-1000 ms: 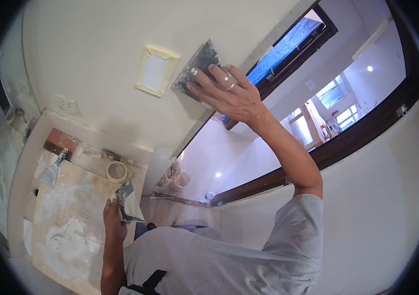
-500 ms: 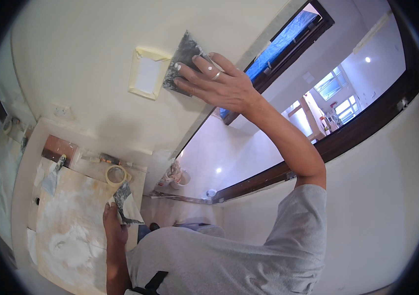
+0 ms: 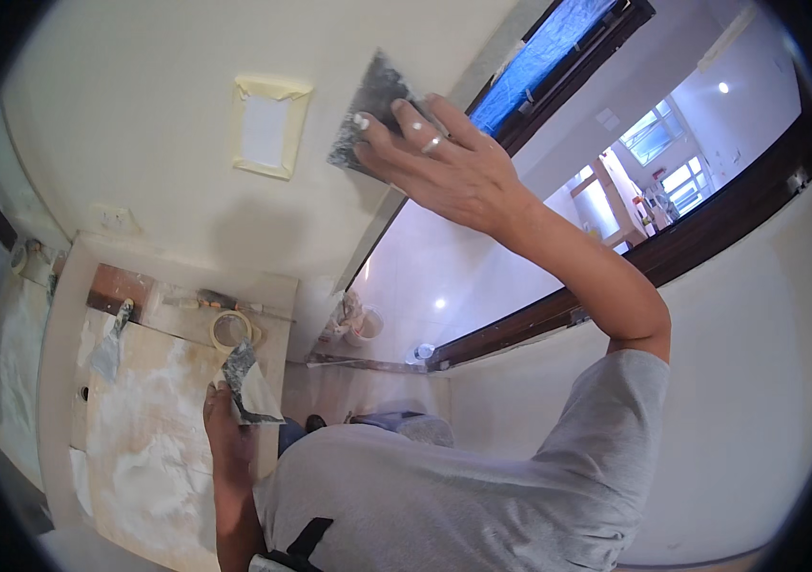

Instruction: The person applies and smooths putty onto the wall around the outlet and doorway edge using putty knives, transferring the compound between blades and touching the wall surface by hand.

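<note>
My right hand (image 3: 453, 172) is raised to the cream wall (image 3: 167, 57). Its fingers lie spread over a flat dark scraper blade (image 3: 379, 86), streaked whitish, which they press to the wall; the thumb side is hidden. White specks mark the fingers. Lower left, my left hand (image 3: 226, 415) grips a second scraper blade (image 3: 258, 386), dark and pale with what looks like filler, tilted above the board's edge. Left of the right hand, a white rectangular panel (image 3: 270, 132) on the wall is bordered with yellow masking tape.
A dusty wooden board (image 3: 153, 458) at left carries white powder, a putty knife (image 3: 115, 343) and a tape roll (image 3: 231, 330). Behind lies a long-handled tool (image 3: 220, 301). A dark-framed opening (image 3: 558, 329) runs diagonally at right, with a bucket (image 3: 365, 327) beyond. A wall socket (image 3: 118, 217) sits at left.
My right hand and its blade have shifted slightly right relative to the taped panel, with the blade still near the wall. The view has also shifted a little. My left hand keeps its blade.
</note>
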A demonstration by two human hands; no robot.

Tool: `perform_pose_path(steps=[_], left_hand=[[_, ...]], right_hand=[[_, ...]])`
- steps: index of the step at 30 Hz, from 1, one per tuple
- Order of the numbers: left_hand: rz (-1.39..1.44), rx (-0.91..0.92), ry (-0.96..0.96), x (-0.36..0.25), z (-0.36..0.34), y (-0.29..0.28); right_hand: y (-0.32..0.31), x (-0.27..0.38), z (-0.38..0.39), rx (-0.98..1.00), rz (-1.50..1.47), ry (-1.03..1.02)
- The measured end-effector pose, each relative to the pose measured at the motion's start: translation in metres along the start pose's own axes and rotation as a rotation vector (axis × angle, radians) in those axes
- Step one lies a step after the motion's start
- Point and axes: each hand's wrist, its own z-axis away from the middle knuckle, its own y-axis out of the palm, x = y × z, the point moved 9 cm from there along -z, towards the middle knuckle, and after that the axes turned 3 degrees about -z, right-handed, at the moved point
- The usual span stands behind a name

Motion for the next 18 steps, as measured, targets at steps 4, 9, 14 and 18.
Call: perform_pose_path(steps=[4, 9, 14, 18], left_hand=[[0.046, -0.063, -0.041, 0.002, 0.002, -0.019], [0.052, 0.089, -0.023, 0.006, -0.005, -0.01], [0.033, 0.134, -0.006, 0.006, -0.005, 0.0], [0.019, 0.084, -0.026, 0.008, -0.004, -0.007]], right_hand=[[-0.015, 0.003, 0.007, 0.106, 0.005, 0.007], [-0.016, -0.003, -0.005, -0.041, -0.014, -0.001], [0.001, -0.002, -0.016, -0.117, 0.037, -0.073], [0.013, 0.009, -0.019, -0.148, 0.016, -0.063]])
